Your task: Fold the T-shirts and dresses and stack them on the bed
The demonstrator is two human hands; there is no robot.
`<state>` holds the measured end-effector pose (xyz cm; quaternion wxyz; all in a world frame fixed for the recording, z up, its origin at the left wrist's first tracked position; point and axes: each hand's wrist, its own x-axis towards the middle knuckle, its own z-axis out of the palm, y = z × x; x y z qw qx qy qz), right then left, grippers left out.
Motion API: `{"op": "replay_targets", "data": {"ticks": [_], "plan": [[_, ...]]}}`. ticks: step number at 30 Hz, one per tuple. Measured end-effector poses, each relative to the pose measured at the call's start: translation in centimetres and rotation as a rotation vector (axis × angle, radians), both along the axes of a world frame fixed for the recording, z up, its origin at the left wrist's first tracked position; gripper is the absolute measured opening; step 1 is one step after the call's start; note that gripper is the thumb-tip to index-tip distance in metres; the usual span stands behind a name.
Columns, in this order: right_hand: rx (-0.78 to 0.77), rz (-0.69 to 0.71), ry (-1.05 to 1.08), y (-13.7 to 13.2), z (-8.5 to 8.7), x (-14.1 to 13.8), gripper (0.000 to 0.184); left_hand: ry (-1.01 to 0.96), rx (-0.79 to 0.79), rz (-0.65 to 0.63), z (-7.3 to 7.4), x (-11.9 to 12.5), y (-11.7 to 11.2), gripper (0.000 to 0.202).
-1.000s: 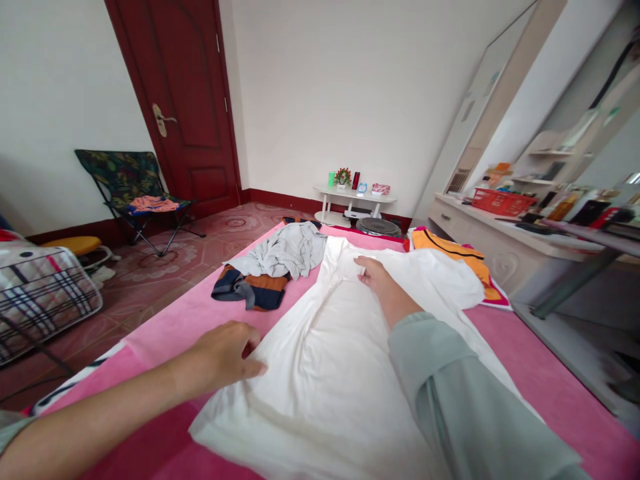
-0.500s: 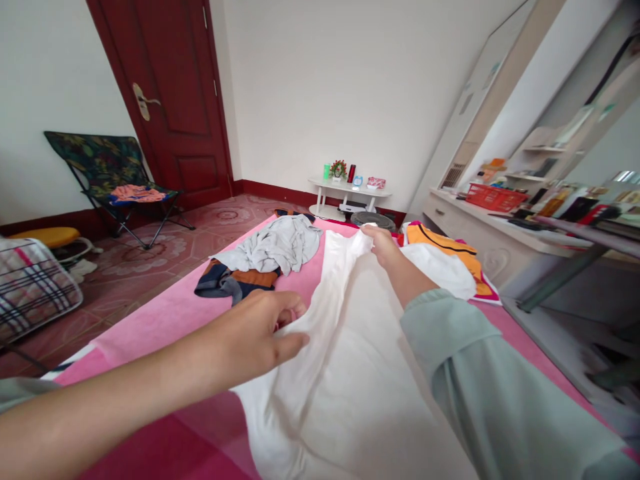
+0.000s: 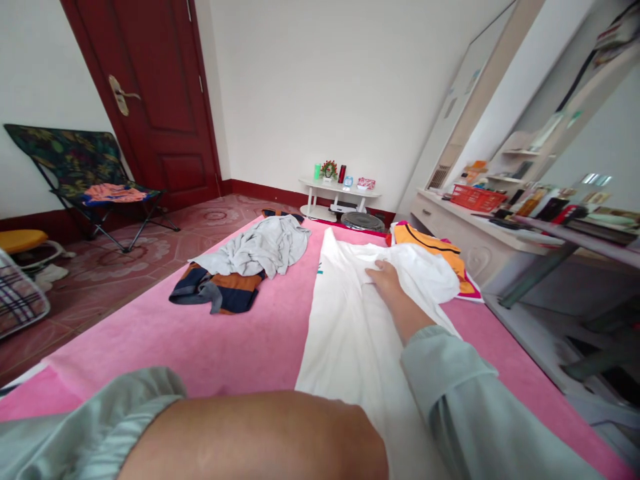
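A white shirt [image 3: 345,320] lies lengthwise over the pink bed cover, a small teal mark showing at its left edge. My right hand [image 3: 387,280] is on its upper part, fingers closed on the cloth. At the bottom of the view, my left hand [image 3: 357,433] is bent low over the near part of the shirt. Its fingers are hidden behind the wrist and back of the hand. Beyond my right hand, bunched white cloth [image 3: 430,267] lies against an orange garment [image 3: 430,239].
On the pink cover [image 3: 260,353], a crumpled grey garment [image 3: 265,247] lies over a navy and brown one [image 3: 240,293]. A folding chair [image 3: 75,167] stands left by the door. To the right is a dressing table [image 3: 445,213] with a red basket [image 3: 477,198].
My left hand has left the shirt's left edge and come down toward me. The shirt now lies flatter and wider, its left side spread outward. My right hand has moved slightly nearer.
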<state>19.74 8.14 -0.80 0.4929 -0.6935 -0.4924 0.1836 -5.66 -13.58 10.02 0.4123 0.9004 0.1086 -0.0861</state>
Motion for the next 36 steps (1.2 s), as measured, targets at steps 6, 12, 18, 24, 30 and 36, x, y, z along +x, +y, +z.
{"op": "replay_targets", "data": {"ticks": [6,12,18,24,30,36], "plan": [[0.027,0.003,-0.165,0.1,-1.1,0.6,0.048,0.017,0.449,0.496,-0.9,4.3,5.2,0.031],[-0.039,-0.014,-0.322,0.5,-0.6,1.2,0.033,0.004,0.707,0.842,-7.6,5.7,12.6,0.072],[-0.175,-0.225,-0.534,1.9,2.4,1.1,0.021,0.025,0.713,0.825,-10.4,5.4,13.7,0.075],[-0.197,-0.154,-0.878,5.4,3.8,0.0,0.033,0.004,0.711,0.833,-10.3,5.4,13.6,0.076],[-0.382,-0.189,-0.871,8.0,1.8,0.1,0.03,-0.012,0.705,0.826,-10.4,5.2,13.7,0.076],[-0.223,-0.258,-0.915,7.5,1.5,0.8,0.029,-0.02,0.7,0.835,-10.3,5.4,13.6,0.076]]}}
